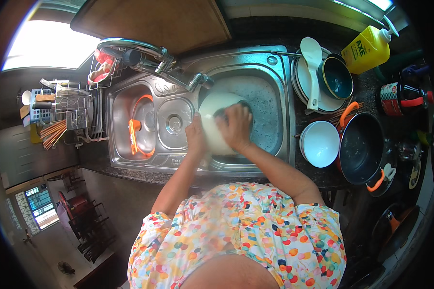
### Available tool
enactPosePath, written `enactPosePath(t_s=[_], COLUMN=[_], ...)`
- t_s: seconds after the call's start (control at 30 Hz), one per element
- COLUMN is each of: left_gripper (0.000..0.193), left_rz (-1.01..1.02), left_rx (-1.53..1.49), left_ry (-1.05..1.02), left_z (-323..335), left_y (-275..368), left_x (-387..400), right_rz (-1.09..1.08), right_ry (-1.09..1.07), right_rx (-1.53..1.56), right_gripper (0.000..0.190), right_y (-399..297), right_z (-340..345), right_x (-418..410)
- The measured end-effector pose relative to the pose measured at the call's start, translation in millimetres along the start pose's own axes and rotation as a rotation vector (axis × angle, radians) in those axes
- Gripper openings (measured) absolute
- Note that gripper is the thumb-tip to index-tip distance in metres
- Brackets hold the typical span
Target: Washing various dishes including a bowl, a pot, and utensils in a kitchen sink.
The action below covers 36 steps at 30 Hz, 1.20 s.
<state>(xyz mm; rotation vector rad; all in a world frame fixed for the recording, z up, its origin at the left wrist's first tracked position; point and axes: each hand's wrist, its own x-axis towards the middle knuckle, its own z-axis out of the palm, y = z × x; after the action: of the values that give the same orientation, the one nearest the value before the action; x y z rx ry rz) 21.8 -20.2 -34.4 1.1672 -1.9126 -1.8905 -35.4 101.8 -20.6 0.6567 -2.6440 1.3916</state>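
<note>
A large white round dish (217,135) is tilted over the right basin of the steel sink (287,144). My left hand (196,135) grips its left edge, with the thumb pointing up along the rim. Across the dish's face lies my right hand (235,126), fingers bent and blurred by motion. Something dark shows around those fingers, but whether they hold a scrubber is too blurred to tell. Soapy water (266,108) with foam fills the basin behind the dish. Above it reaches the spout of the chrome faucet (199,81).
To the right stand stacked plates (298,85) with a white rice paddle (312,68), a dark bowl (334,77), white bowls (320,144), a black pot (361,148), and a yellow soap bottle (365,50). An orange-handled tool (133,135) lies in the left basin, near a dish rack (74,104).
</note>
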Motion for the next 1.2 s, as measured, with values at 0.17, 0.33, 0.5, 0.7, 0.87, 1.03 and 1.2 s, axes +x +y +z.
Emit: enactPosePath(t_s=[0.17, 0.33, 0.5, 0.7, 0.87, 1.03, 1.2], left_gripper=[0.044, 0.042, 0.041, 0.041, 0.040, 0.040, 0.038], left_rz=[-0.177, -0.207, -0.167, -0.181, -0.218, -0.159, -0.180], left_rx=[-0.245, -0.316, -0.310, -0.331, -0.423, -0.539, -0.611], left_ry=[-0.026, -0.038, 0.005, -0.078, -0.011, -0.036, 0.013], left_z=[8, 2, 3, 1, -12, -37, -43], left_y=[43, 46, 49, 56, 62, 62, 69], left_x=[-18, -20, -25, -32, -34, -31, -29], right_rz=[0.659, 0.712, 0.226, 0.222, 0.691, 0.977, 0.691], right_ry=[0.003, 0.153, 0.149, 0.158, 0.074, 0.190, 0.312], right_rx=[0.227, 0.275, 0.301, 0.136, 0.172, 0.278, 0.441], right_gripper=[0.034, 0.037, 0.028, 0.028, 0.034, 0.038, 0.047], right_y=[71, 75, 8, 32, 106, 119, 143], right_z=[3, 20, 7, 12, 20, 18, 45], right_x=[41, -11, -59, 13, 7, 18, 15])
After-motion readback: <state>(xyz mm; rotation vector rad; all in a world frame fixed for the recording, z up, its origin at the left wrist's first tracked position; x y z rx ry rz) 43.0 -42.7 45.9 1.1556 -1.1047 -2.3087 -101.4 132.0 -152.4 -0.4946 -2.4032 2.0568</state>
